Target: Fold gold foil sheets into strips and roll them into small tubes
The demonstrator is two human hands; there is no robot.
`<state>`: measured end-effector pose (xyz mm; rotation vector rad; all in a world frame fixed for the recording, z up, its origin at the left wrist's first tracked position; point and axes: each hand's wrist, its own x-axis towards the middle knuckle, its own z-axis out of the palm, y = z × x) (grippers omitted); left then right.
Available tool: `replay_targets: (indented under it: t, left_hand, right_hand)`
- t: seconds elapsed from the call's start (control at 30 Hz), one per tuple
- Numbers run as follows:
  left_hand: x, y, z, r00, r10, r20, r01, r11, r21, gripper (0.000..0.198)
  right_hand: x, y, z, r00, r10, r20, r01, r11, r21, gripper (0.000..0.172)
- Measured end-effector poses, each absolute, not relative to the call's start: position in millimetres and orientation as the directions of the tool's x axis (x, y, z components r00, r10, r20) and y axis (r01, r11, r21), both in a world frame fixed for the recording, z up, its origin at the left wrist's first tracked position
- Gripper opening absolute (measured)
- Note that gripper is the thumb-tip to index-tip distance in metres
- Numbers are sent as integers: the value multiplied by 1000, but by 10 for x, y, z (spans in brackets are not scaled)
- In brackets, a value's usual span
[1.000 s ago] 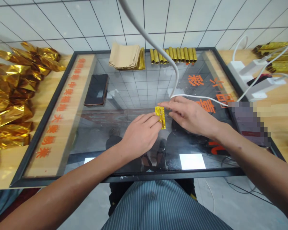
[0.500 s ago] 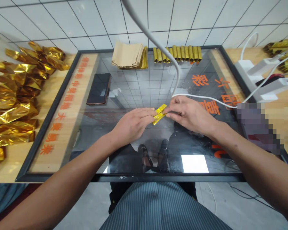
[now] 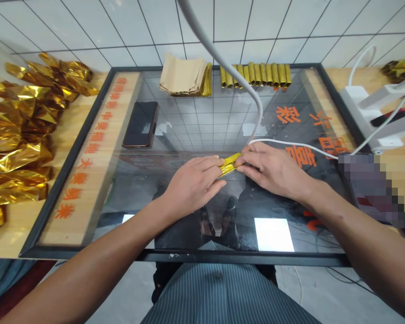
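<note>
A small folded strip of gold foil paper (image 3: 228, 168) lies low over the glass table top, between my two hands. My left hand (image 3: 195, 182) has its fingers together and pressed on the strip's left end, the thumb a little apart below. At the other end, my right hand (image 3: 273, 167) pinches the strip between thumb and fingertips. The fingers cover both ends. Behind, near the back edge, stands a row of gold foil paper tubes (image 3: 256, 75). Beside it is a stack of brown paper sheets (image 3: 181, 74), gold on the side.
A dark phone (image 3: 140, 124) lies on the glass at left. Folded gold foil shapes (image 3: 27, 135) crowd the wood on the left. A thick white cable (image 3: 222, 51) hangs down behind my right hand. At right are a white power strip (image 3: 357, 105) and a partly blurred-out dark object (image 3: 367, 180).
My left hand has shifted, its fingers reaching further over the gold strip and its thumb now showing below. The strip has turned flatter to the table's front edge. The whole view has shifted slightly.
</note>
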<state>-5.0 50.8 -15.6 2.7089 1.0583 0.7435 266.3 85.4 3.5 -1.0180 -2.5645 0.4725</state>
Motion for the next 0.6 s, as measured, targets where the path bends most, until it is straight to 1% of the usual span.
replay_targets:
  t: [0.23,0.33,0.43,0.6]
  left_hand:
    - [-49,525,-192,576,697,427,595,-716,366,10]
    - [-47,522,-190,566,698,438,596,-714,367,13]
    - [-43,512,-189,565,703,431,595,-709,378,14]
    - [-26,495,-195,497,752,434,615,-658,436,9]
  right_hand:
    - [2683,800,50,-683,704,195,590,689,-421,17]
    - [2722,811,51,-683,692,235,565,704,-431,20]
    - [2733,839,47,-710,651,268,519,742,-425,20]
    - [2674,856,32,-693,674,255,511,709,-486,18]
